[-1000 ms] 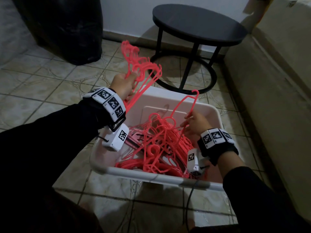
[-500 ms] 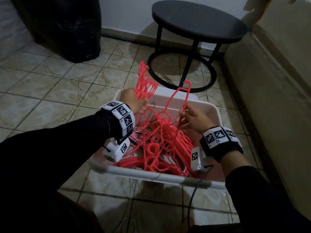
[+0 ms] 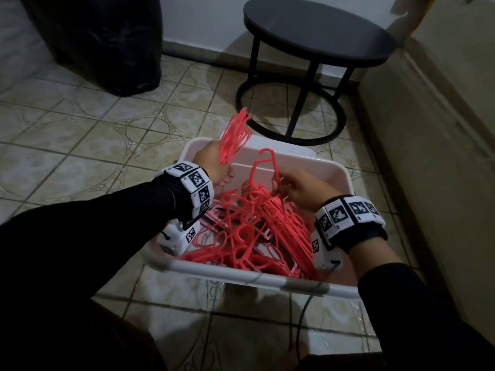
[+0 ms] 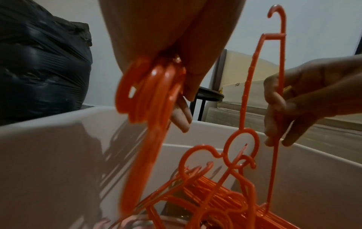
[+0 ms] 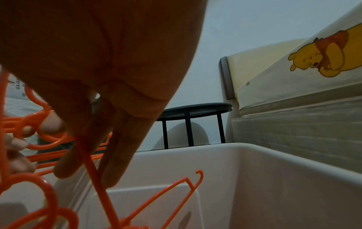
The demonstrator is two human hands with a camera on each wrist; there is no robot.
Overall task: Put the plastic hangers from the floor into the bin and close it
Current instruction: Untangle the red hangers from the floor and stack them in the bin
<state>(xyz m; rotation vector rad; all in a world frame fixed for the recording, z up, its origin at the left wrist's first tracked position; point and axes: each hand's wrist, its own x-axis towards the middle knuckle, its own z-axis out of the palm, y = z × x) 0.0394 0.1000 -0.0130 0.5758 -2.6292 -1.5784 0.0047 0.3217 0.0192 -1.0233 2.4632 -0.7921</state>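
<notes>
A white plastic bin (image 3: 329, 167) stands open on the tiled floor, holding a tangled heap of coral-red plastic hangers (image 3: 249, 226). My left hand (image 3: 214, 164) grips a bunch of hangers (image 3: 235, 137) over the bin's far left corner; their tops stick up above the rim. In the left wrist view that bunch of hangers (image 4: 149, 93) hangs from my fist into the bin (image 4: 49, 147). My right hand (image 3: 297, 188) pinches one upright hanger (image 3: 270, 167) over the heap, also seen as the upright hanger (image 4: 274, 93). The right wrist view shows my fingers (image 5: 121, 139) on its thin bar (image 5: 94, 170).
A round black side table (image 3: 318, 30) stands just behind the bin. A large black bag (image 3: 99, 36) sits at the far left. A bed or mattress side (image 3: 434, 145) runs along the right. A cable (image 3: 305, 311) hangs over the bin's near rim. No lid is recognisable.
My left hand has come down and toward the bin with its bunch of hangers. The right hand has kept hold of the single hanger and shifted slightly right.
</notes>
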